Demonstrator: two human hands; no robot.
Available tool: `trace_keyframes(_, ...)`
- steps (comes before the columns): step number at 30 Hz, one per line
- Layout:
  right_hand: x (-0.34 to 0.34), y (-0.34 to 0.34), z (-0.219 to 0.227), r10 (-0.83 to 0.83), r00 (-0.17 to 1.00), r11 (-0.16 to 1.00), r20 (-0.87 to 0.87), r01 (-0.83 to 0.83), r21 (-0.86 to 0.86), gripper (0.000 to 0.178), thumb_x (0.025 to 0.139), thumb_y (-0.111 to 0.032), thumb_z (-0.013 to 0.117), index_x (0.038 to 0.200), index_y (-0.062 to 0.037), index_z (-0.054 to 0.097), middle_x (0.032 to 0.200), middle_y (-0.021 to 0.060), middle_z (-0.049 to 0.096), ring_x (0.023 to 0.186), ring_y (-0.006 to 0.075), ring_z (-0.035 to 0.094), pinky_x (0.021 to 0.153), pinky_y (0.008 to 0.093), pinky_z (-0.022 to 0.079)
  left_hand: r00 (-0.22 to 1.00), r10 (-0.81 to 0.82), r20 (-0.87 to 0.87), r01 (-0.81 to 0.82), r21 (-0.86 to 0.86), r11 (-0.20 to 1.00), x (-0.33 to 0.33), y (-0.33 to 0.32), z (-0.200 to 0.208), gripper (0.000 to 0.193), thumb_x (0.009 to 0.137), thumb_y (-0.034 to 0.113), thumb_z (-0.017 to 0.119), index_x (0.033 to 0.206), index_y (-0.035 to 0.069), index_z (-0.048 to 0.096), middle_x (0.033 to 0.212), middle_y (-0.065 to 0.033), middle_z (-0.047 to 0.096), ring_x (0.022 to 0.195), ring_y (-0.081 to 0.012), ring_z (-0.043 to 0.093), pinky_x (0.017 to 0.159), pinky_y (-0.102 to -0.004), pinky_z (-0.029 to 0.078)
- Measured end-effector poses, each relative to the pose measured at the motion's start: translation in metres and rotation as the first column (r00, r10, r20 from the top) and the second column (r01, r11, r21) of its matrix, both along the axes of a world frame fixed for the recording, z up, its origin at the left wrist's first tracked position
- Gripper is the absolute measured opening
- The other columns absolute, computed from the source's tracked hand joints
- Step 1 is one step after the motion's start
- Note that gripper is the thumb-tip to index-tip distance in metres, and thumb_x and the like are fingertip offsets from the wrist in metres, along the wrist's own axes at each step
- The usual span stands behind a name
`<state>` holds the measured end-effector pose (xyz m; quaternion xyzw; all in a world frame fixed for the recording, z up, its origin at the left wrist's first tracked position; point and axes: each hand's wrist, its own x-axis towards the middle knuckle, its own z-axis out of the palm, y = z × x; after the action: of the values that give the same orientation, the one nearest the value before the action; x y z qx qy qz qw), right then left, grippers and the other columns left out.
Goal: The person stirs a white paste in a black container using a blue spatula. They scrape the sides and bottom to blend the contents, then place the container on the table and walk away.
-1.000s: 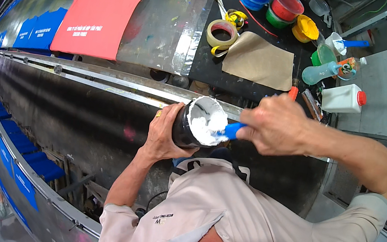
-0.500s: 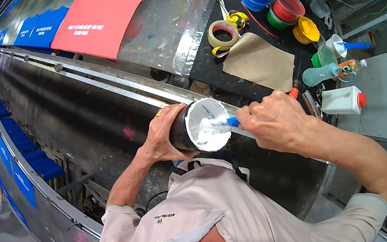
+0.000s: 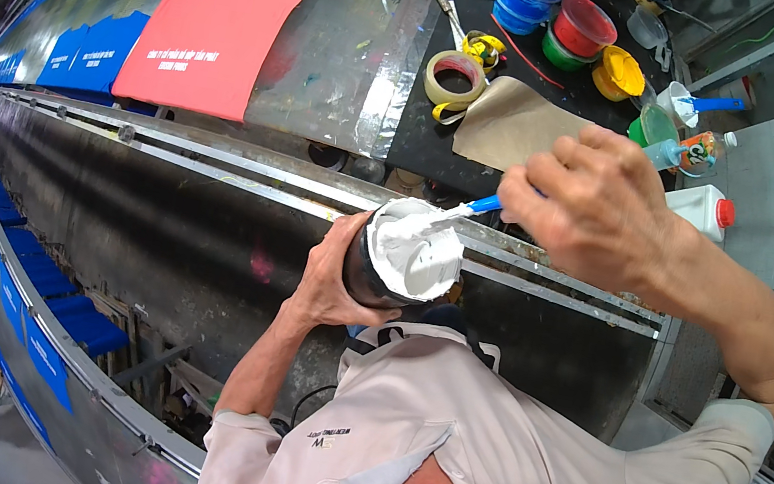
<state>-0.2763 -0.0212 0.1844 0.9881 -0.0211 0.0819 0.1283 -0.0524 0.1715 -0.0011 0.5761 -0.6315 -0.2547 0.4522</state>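
My left hand (image 3: 332,269) is wrapped round the side of a black tub (image 3: 364,277), which tilts with its mouth toward me. Thick white paste (image 3: 416,252) coats the inside and the rim of the tub. In my right hand (image 3: 580,207) is the blue handle of a spatula (image 3: 484,205). Its white-smeared end is at the upper rim of the tub, touching the paste. The right fingers are closed round the handle and hide most of it.
Beyond the hands, a black tabletop holds brown paper (image 3: 512,125), a tape roll (image 3: 454,78), a yellow measuring tape (image 3: 483,51), colour tubs (image 3: 583,25) and a white jug (image 3: 701,209). A red cloth (image 3: 210,47) and blue cloths (image 3: 94,49) lie on the long table to the left.
My right hand has lifted up and to the right, drawing the spatula from deep in the tub to its rim. My left hand still holds the tub in nearly the same place.
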Motion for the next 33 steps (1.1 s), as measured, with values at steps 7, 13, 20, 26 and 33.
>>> trace_keyframes(7, -0.003, 0.016, -0.025, 0.029, 0.953, 0.997, -0.301, -0.049, -0.06, 0.023, 0.078, -0.015, 0.066, 0.097, -0.002, 0.065, 0.071, 0.007, 0.063, 0.063, 0.0211, 0.066, 0.059, 0.034, 0.05, 0.984, -0.168, -0.058, 0.169, 0.013, 0.985, 0.005, -0.006, 0.004, 0.111, 0.045, 0.028, 0.095, 0.141, -0.002, 0.048, 0.126, -0.0203, 0.063, 0.115, -0.0372, 0.064, 0.1, -0.0455, 0.052)
trace_keyframes(13, 0.0, 0.017, -0.031, 0.027, 0.857, 0.897, -0.515, 0.207, 0.39, 0.02, 0.088, -0.022, 0.069, 0.091, -0.0023, 0.068, 0.067, 0.0153, 0.069, 0.062, 0.0323, 0.071, 0.056, 0.0443, 0.053, 0.993, -0.117, 0.015, 0.116, 0.014, 0.993, 0.0, 0.0, 0.007, 0.111, 0.046, 0.028, 0.095, 0.141, -0.002, 0.048, 0.124, -0.0213, 0.064, 0.113, -0.0387, 0.064, 0.1, -0.0463, 0.052)
trace_keyframes(20, 0.0, 0.015, -0.017, -0.057, 0.852, 0.776, -0.521, 0.366, 0.513, 0.03, 0.091, -0.034, 0.071, 0.082, -0.0057, 0.069, 0.065, 0.0155, 0.066, 0.065, 0.0376, 0.069, 0.056, 0.0475, 0.051, 0.997, -0.024, 0.068, 0.025, -0.019, 1.0, -0.003, 0.009, -0.005, 0.115, 0.045, 0.027, 0.097, 0.144, 0.0, 0.045, 0.126, -0.0206, 0.06, 0.115, -0.039, 0.062, 0.1, -0.0474, 0.052)
trace_keyframes(26, 0.005, -0.001, 0.02, -0.082, 0.981, 0.95, -0.173, 0.129, 0.284, 0.024, 0.082, -0.028, 0.078, 0.082, -0.0061, 0.068, 0.066, 0.008, 0.064, 0.066, 0.0282, 0.067, 0.061, 0.0411, 0.048, 0.994, 0.08, -0.08, -0.082, -0.012, 0.997, 0.0, 0.003, -0.003, 0.114, 0.044, 0.025, 0.097, 0.142, -0.001, 0.045, 0.126, -0.0192, 0.06, 0.116, -0.0356, 0.063, 0.101, -0.0453, 0.051)
trace_keyframes(33, 0.012, 0.008, 0.028, 0.036, 0.994, 0.994, 0.103, -0.025, -0.108, 0.022, 0.079, -0.023, 0.079, 0.083, -0.0053, 0.068, 0.071, 0.0018, 0.059, 0.068, 0.0182, 0.059, 0.066, 0.0336, 0.043, 0.955, 0.199, -0.221, -0.201, 0.014, 0.979, 0.001, -0.001, 0.011, 0.107, 0.047, 0.026, 0.097, 0.138, 0.0, 0.047, 0.125, -0.0173, 0.062, 0.114, -0.0332, 0.064, 0.1, -0.0435, 0.051)
